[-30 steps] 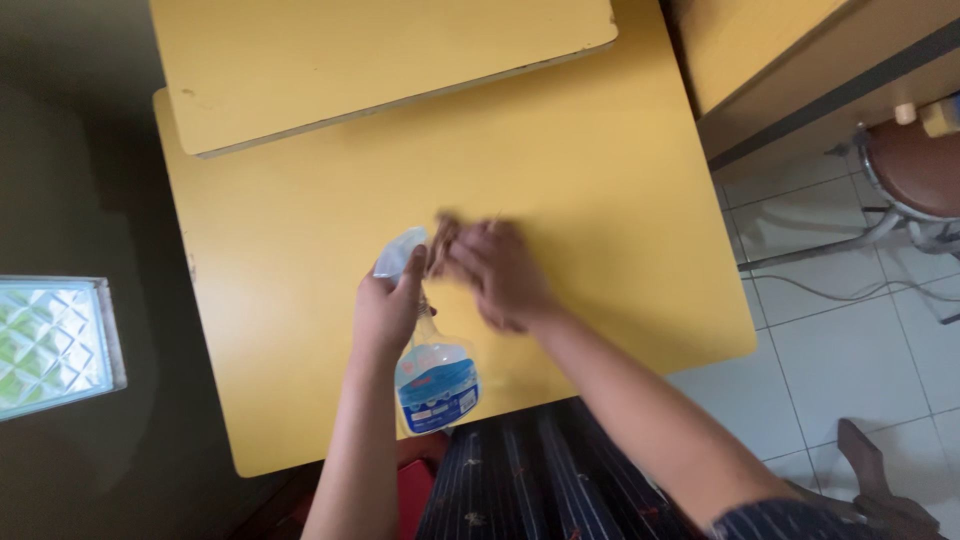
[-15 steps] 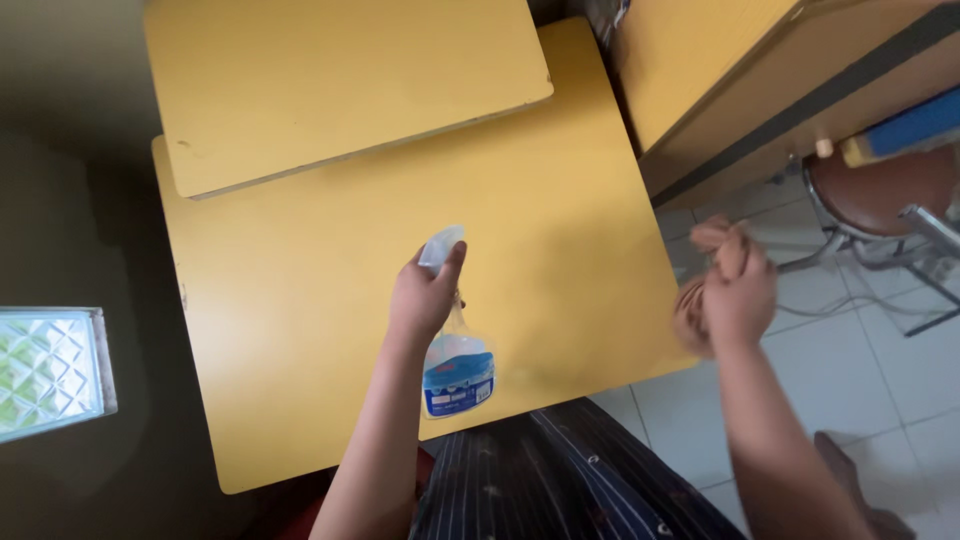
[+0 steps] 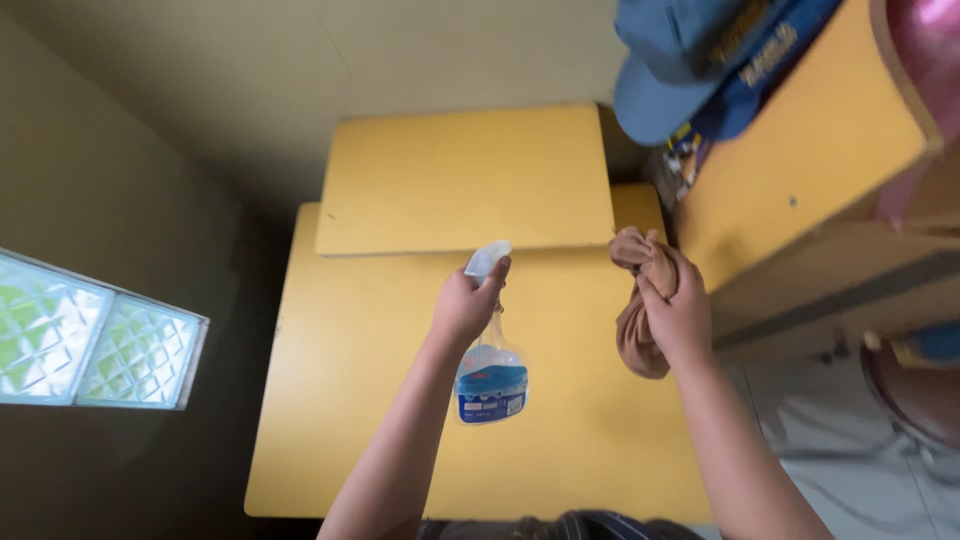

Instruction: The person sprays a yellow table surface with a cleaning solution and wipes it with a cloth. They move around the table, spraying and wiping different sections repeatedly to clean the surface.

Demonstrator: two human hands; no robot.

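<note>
My left hand grips the neck and trigger of a clear spray bottle with blue liquid and a blue label, held above the yellow table. The bottle's white nozzle points away from me. My right hand is closed around a bunched brown cloth, raised over the table's right side. The two hands are apart, roughly level with each other.
A second yellow board lies on the table's far end against the wall. A yellow cabinet stands to the right with blue caps on top. A glass-block window is at the left. A brown stool stands at lower right.
My right hand lifted the cloth off the table, swung out to the right, then came back beside the bottle. The view tilted up toward the wall. My left hand kept hold of the bottle.
</note>
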